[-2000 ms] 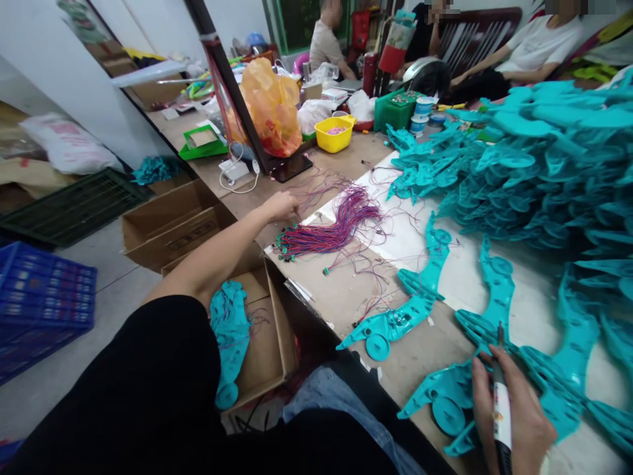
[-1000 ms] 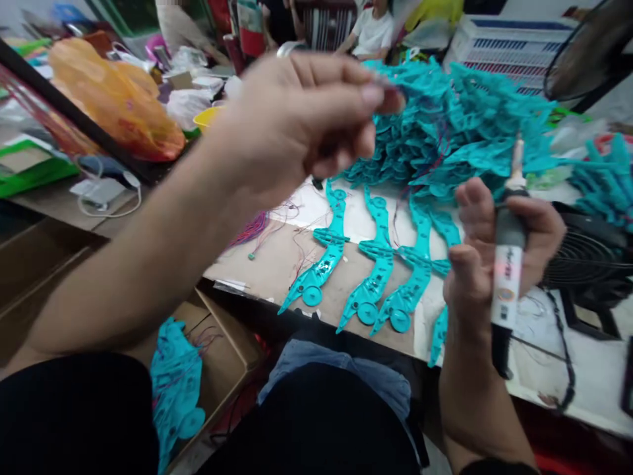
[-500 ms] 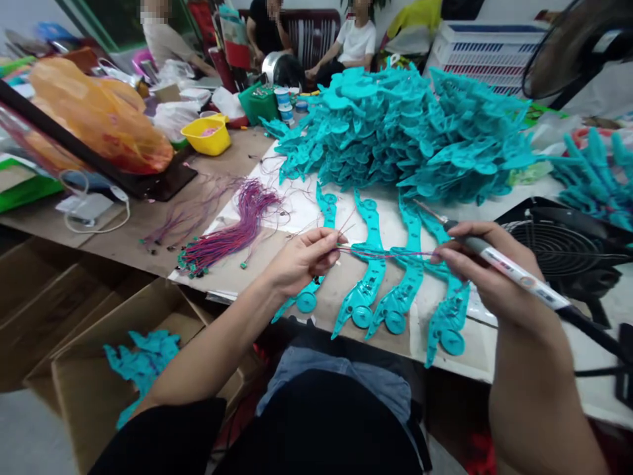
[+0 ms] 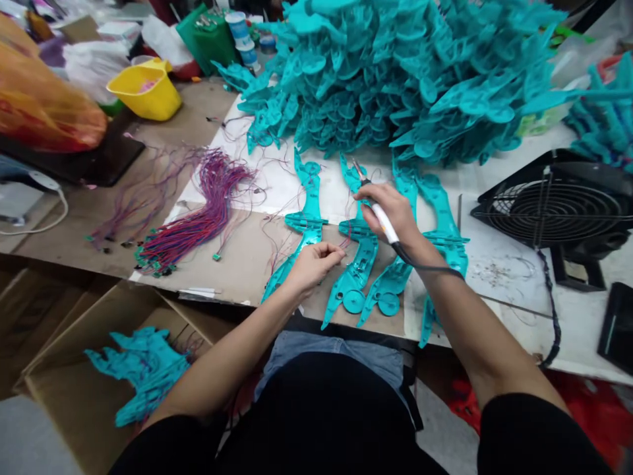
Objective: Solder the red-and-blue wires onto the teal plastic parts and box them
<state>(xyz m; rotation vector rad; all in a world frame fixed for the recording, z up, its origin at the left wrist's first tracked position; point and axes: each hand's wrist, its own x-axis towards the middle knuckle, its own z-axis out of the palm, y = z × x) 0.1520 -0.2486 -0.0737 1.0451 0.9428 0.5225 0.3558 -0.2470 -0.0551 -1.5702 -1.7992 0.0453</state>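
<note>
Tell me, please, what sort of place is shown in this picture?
Probably a small assembly workshop: a big pile of matching teal plastic parts, a bundle of red and blue wires, and a corded tool resembling a soldering iron in the right hand.

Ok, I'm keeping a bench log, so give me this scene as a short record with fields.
Left hand: fingers pinched together; anything held is too fine to tell
Right hand: holds soldering iron, tip pointing away from the person
Row: four teal plastic parts on the workbench
Left of row: red and blue wire bundle
Behind row: heap of teal parts
Right of row: black fan
Lower left: cardboard box with teal parts inside
</note>
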